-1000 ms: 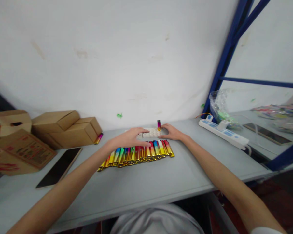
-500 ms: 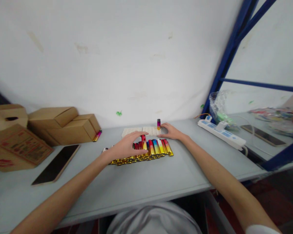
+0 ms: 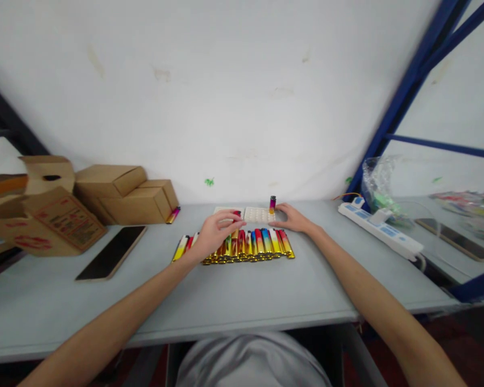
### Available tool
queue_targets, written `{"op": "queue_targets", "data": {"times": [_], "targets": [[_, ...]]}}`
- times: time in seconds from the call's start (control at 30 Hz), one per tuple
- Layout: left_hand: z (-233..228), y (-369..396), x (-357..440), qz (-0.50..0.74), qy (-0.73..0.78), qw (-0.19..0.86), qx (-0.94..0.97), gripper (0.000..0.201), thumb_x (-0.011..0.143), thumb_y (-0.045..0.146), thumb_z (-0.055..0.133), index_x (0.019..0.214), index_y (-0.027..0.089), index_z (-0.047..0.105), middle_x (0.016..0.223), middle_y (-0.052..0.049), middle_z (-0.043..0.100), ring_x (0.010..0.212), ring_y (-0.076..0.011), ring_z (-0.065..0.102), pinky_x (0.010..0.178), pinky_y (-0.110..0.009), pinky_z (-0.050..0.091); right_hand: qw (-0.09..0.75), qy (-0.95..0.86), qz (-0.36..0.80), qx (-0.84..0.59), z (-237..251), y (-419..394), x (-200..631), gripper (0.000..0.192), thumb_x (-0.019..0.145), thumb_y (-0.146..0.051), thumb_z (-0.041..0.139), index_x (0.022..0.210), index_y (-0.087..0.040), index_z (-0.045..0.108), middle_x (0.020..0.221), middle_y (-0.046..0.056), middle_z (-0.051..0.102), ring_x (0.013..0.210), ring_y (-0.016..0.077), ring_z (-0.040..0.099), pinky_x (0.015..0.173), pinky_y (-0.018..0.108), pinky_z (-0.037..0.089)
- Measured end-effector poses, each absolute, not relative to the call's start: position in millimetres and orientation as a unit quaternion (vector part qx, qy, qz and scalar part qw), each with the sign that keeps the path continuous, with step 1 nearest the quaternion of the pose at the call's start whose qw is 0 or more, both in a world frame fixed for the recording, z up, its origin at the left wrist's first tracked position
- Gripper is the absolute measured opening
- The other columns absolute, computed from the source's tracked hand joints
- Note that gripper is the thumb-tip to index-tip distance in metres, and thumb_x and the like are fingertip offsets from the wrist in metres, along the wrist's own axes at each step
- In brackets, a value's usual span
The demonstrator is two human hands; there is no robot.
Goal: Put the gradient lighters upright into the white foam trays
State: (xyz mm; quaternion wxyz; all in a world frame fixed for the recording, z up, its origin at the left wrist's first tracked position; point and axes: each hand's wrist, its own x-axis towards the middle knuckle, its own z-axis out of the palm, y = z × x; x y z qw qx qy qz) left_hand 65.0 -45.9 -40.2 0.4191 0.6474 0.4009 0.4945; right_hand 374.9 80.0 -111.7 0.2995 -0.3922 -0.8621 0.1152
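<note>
Cigarette lighters (image 3: 262, 244) with shiny gold lower ends and coloured tops lie side by side in a stacked row. Above that row, my left hand (image 3: 215, 234) is closed, thumb and fingers around a red-topped lighter (image 3: 236, 213) partly hidden by them. Behind the row lies a white tray (image 3: 256, 215) with small round cells. My right hand (image 3: 292, 219) grips this tray's right edge, with thumb in front and fingers behind. A purple-and-orange lighter (image 3: 272, 205) stands upright at the tray's right end, beside those fingers.
Cardboard boxes (image 3: 133, 201) and an open printed carton (image 3: 70, 220) stand at left, with a phone (image 3: 113, 252) before them. One lighter (image 3: 173, 215) lies beside the boxes. At right are a power strip (image 3: 377, 228), a plastic bag (image 3: 381, 183) and a blue frame post (image 3: 403, 107).
My left hand has closed from a wide grasp around the red-topped lighter and moved slightly toward the tray. My right hand stays at the tray's edge. The camera view has shifted left.
</note>
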Motion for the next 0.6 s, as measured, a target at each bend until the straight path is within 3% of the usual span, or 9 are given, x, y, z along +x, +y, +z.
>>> {"op": "queue_targets", "data": {"times": [0.17, 0.33, 0.47, 0.6], "targets": [[-34, -49, 62, 0.544, 0.379, 0.451, 0.598, 0.077, 0.071, 0.033, 0.088, 0.136, 0.024, 0.048, 0.108, -0.007, 0.074, 0.096, -0.0230, 0.076, 0.095, -0.043, 0.059, 0.300, -0.862, 0.119, -0.392, -112, 79, 376, 0.064, 0.082, -0.060, 0.075, 0.127, -0.017, 0.063, 0.128, 0.016, 0.064, 0.119, 0.0335, 0.062, 0.108, 0.054, 0.048], [-39, -48, 59, 0.509, 0.395, 0.429, 0.634, 0.048, 0.082, 0.043, 0.078, 0.119, 0.017, 0.062, 0.091, -0.004, 0.072, 0.073, -0.0150, 0.070, 0.075, -0.030, 0.058, 0.297, -0.863, 0.116, -0.393, -112, 79, 376, 0.065, 0.082, -0.061, 0.075, 0.126, -0.015, 0.064, 0.127, 0.018, 0.064, 0.119, 0.0336, 0.062, 0.109, 0.052, 0.048], [-45, -47, 60, 0.519, 0.382, 0.438, 0.627, 0.047, 0.090, 0.052, 0.066, 0.124, 0.022, 0.053, 0.075, 0.003, 0.063, 0.052, -0.0076, 0.049, 0.050, -0.019, 0.039, 0.296, -0.862, 0.113, -0.397, -114, 81, 376, 0.064, 0.081, -0.061, 0.076, 0.126, -0.017, 0.064, 0.127, 0.016, 0.064, 0.119, 0.0333, 0.062, 0.109, 0.052, 0.048], [-45, -47, 59, 0.523, 0.423, 0.381, 0.635, 0.039, 0.093, 0.058, 0.059, 0.102, 0.020, 0.060, 0.061, 0.006, 0.048, 0.052, -0.0093, 0.040, 0.049, -0.021, 0.032, 0.295, -0.864, 0.113, -0.391, -115, 83, 377, 0.063, 0.082, -0.062, 0.075, 0.126, -0.018, 0.064, 0.127, 0.015, 0.064, 0.119, 0.0341, 0.061, 0.109, 0.053, 0.048]]}}
